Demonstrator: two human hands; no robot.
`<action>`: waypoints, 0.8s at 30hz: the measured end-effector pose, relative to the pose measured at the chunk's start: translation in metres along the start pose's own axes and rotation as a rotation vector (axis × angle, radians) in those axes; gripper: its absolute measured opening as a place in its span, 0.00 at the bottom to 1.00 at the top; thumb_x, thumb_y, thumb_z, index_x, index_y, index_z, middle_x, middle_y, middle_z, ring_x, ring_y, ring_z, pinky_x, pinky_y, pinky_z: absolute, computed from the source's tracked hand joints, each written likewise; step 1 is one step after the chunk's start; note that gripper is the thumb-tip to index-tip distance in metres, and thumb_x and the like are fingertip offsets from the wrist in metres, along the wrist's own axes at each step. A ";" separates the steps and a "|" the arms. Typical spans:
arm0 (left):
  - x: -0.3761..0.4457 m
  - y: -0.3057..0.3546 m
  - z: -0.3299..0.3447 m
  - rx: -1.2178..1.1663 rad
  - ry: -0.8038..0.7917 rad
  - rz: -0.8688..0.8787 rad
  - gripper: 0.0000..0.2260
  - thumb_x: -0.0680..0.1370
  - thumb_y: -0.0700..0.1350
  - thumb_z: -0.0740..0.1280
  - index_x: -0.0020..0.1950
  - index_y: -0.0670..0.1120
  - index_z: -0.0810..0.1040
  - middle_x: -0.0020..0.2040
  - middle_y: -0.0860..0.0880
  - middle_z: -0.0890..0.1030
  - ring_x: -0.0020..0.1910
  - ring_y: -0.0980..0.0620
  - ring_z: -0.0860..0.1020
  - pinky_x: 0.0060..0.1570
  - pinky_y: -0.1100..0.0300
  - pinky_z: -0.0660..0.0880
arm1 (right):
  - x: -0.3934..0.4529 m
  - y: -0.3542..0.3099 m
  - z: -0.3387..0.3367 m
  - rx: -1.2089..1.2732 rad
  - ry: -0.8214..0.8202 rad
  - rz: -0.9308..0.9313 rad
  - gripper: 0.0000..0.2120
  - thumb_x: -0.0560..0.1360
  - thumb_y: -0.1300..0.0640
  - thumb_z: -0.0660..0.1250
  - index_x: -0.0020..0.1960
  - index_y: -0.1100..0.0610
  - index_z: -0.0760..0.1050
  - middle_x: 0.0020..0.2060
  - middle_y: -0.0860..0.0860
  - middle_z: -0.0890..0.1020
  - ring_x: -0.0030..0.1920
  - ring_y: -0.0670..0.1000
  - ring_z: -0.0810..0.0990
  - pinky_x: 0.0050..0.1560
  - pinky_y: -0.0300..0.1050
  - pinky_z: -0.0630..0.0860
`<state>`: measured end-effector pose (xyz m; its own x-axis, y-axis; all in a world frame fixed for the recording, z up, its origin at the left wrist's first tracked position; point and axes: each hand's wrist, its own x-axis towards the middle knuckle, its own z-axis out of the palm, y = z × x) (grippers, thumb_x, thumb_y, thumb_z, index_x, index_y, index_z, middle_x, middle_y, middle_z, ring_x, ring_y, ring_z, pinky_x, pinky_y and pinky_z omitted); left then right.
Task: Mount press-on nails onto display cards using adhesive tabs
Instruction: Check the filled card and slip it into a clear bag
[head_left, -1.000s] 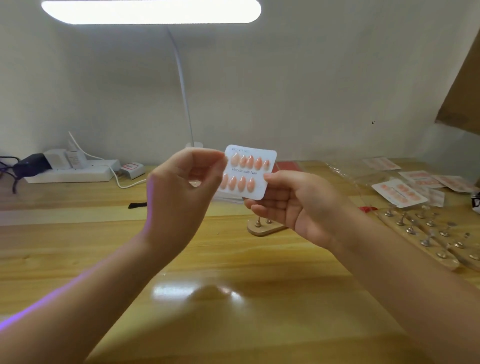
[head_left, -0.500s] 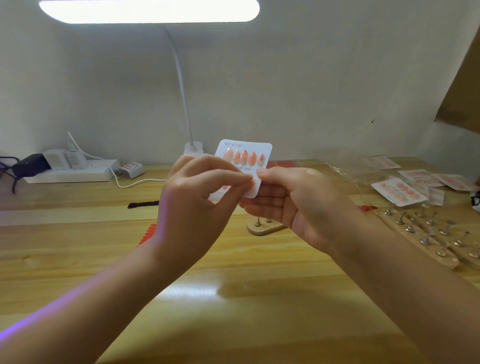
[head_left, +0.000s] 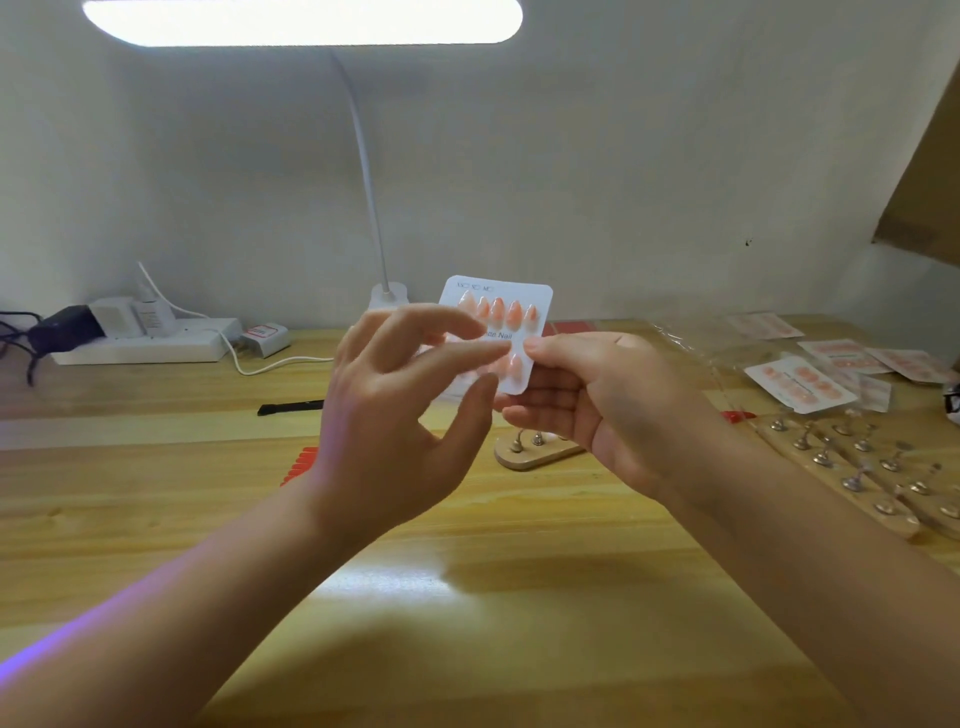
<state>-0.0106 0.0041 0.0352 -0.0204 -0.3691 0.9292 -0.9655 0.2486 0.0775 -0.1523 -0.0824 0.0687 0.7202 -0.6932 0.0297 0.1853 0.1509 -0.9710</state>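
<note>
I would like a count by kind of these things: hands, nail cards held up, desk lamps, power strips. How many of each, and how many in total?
hands: 2, left hand and right hand
nail card held up: 1
desk lamp: 1
power strip: 1
Total: 5

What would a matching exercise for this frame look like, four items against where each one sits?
Items:
1. display card
2. power strip
3. small wooden stand
4. long pegged boards

Places:
A. on the desk at the far right
B. held up in the right hand, with the left hand at its front
C. on the desk at the back left, by the wall
D. on the desk just below the two hands

Pairs: 1-B, 2-C, 3-D, 4-A
</note>
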 end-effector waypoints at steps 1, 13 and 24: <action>0.001 0.000 0.000 0.010 0.009 -0.028 0.08 0.76 0.43 0.67 0.50 0.43 0.85 0.49 0.48 0.80 0.46 0.46 0.75 0.49 0.54 0.71 | 0.000 0.000 0.000 -0.003 0.002 -0.001 0.09 0.79 0.64 0.61 0.46 0.67 0.79 0.34 0.58 0.84 0.36 0.55 0.84 0.35 0.41 0.80; -0.003 -0.005 0.003 -0.019 -0.093 0.028 0.09 0.77 0.48 0.66 0.52 0.51 0.84 0.53 0.46 0.78 0.52 0.45 0.73 0.51 0.44 0.71 | 0.001 -0.001 -0.002 -0.044 -0.021 -0.045 0.12 0.79 0.65 0.60 0.42 0.64 0.80 0.33 0.57 0.84 0.33 0.51 0.83 0.33 0.40 0.79; -0.002 0.001 0.003 0.042 -0.051 0.034 0.09 0.78 0.47 0.65 0.53 0.49 0.84 0.56 0.43 0.79 0.55 0.40 0.73 0.55 0.45 0.69 | 0.001 0.001 -0.002 -0.053 -0.025 -0.054 0.13 0.80 0.65 0.60 0.40 0.63 0.80 0.33 0.57 0.84 0.34 0.52 0.84 0.34 0.40 0.79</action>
<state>-0.0122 0.0021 0.0322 -0.0659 -0.4061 0.9115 -0.9740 0.2245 0.0296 -0.1528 -0.0840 0.0677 0.7265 -0.6815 0.0875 0.1888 0.0756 -0.9791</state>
